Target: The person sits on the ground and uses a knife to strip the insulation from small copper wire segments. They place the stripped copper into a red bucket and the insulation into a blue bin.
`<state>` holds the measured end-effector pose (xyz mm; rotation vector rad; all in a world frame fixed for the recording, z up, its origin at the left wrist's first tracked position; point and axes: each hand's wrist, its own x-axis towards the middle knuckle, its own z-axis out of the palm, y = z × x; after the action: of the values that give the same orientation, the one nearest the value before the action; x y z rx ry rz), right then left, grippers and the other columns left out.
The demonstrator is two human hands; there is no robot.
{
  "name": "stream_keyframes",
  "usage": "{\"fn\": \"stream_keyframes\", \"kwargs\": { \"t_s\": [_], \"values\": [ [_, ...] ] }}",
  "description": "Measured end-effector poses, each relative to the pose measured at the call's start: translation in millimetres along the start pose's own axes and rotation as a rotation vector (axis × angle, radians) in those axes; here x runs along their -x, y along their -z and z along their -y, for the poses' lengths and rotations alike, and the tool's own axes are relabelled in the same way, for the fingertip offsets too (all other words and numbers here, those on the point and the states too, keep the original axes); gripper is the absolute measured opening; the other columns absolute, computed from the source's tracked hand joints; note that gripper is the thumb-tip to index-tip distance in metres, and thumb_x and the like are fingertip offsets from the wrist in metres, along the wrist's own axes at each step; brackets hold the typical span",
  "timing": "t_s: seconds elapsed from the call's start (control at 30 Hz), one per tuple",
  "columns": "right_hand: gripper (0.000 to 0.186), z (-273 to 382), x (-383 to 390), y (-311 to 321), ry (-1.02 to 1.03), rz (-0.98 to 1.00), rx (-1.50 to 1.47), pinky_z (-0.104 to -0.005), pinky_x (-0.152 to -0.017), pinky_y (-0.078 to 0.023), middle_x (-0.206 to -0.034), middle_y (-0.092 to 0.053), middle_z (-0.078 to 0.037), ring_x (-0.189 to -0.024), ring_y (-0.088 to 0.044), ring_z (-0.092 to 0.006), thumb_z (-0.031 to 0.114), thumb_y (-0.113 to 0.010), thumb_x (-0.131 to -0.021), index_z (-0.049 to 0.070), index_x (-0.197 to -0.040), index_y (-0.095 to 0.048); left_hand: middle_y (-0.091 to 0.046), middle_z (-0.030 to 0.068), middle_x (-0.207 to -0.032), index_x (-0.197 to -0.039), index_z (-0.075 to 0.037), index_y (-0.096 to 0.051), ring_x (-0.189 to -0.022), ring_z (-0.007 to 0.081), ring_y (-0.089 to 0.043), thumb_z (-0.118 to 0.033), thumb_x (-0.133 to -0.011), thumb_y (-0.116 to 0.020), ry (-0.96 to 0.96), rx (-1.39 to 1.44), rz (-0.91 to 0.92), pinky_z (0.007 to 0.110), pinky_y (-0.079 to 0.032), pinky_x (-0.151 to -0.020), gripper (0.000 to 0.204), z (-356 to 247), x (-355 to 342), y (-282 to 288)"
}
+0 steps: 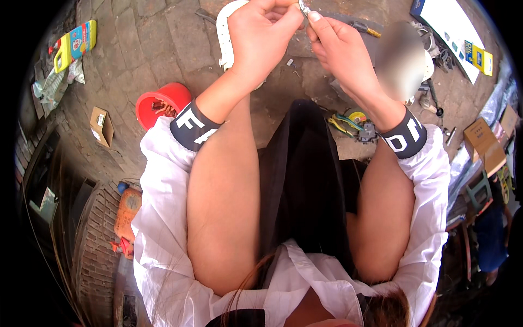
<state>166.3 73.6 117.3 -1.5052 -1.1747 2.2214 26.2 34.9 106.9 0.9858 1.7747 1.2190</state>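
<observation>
Both my hands are raised together at the top edge of the head view. My left hand [260, 41] is closed in a pinch, its fingertips partly cut off by the frame edge. My right hand [346, 52] is closed too, thumb pressed against its curled fingers. Between the thumbs shows a small silvery metal piece [304, 7], gripped from both sides; its kind is too small to make out. Below the right wrist, pliers with yellow-green handles [343, 124] lie on the ground beside a small roll of tape [357, 116] and a dark metal part [368, 132].
A red bucket [143, 109] holding copper-coloured scraps stands left of my knee. Further left are a small cardboard box [102, 127] and a yellow jug [79, 43]. At the right lie a white box [449, 30], a yellow-blue packet [479, 58] and brown cartons [484, 146].
</observation>
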Motion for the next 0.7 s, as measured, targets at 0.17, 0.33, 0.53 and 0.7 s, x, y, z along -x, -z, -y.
{"fn": "stream_keyframes", "kwargs": {
  "t_s": [0.17,0.33,0.53,0.7],
  "values": [
    [0.035,-6,-10,-3,-0.007,-0.023,-0.089,-0.021,-0.045,-0.021,-0.059,-0.033,0.01,-0.05,-0.025,-0.0015,0.037,-0.047,-0.103,0.01,-0.082,-0.053,-0.067,0.0038,-0.077,-0.09,0.003,-0.068,-0.068,0.0076,-0.063,-0.001,-0.09,-0.064,0.127,0.211,-0.01,0.021,-0.049,-0.061,0.006,11,-3,-11],
    [0.034,-4,-14,1,0.001,-0.03,-0.024,-0.021,-0.045,-0.022,-0.059,-0.034,0.01,-0.049,-0.025,-0.0019,0.037,-0.048,-0.102,0.009,-0.082,-0.053,-0.068,0.0052,-0.079,-0.093,0.004,-0.067,-0.068,0.0087,-0.064,-0.001,-0.09,-0.062,0.135,0.253,0.009,0.022,-0.051,-0.063,0.007,18,-5,-11],
    [0.033,-13,-31,22,0.086,-0.148,0.03,-0.0213,-0.046,-0.024,-0.058,-0.037,0.008,-0.049,-0.03,-0.003,0.033,-0.048,-0.103,0.009,-0.08,-0.053,-0.069,0.0076,-0.081,-0.094,0.003,-0.066,-0.07,0.0109,-0.065,-0.001,-0.091,-0.061,0.108,0.306,-0.031,0.024,-0.053,-0.064,0.006,21,-13,5],
    [0.033,1,-9,79,0.149,-0.265,-0.018,-0.0202,-0.045,-0.017,-0.058,-0.032,0.01,-0.049,-0.024,-0.0009,0.033,-0.046,-0.103,0.009,-0.081,-0.052,-0.069,0.01,-0.085,-0.094,0.003,-0.065,-0.071,0.0135,-0.066,-0.001,-0.093,-0.06,0.115,0.318,-0.116,0.025,-0.055,-0.068,0.006,17,-12,32]
  ]
}}
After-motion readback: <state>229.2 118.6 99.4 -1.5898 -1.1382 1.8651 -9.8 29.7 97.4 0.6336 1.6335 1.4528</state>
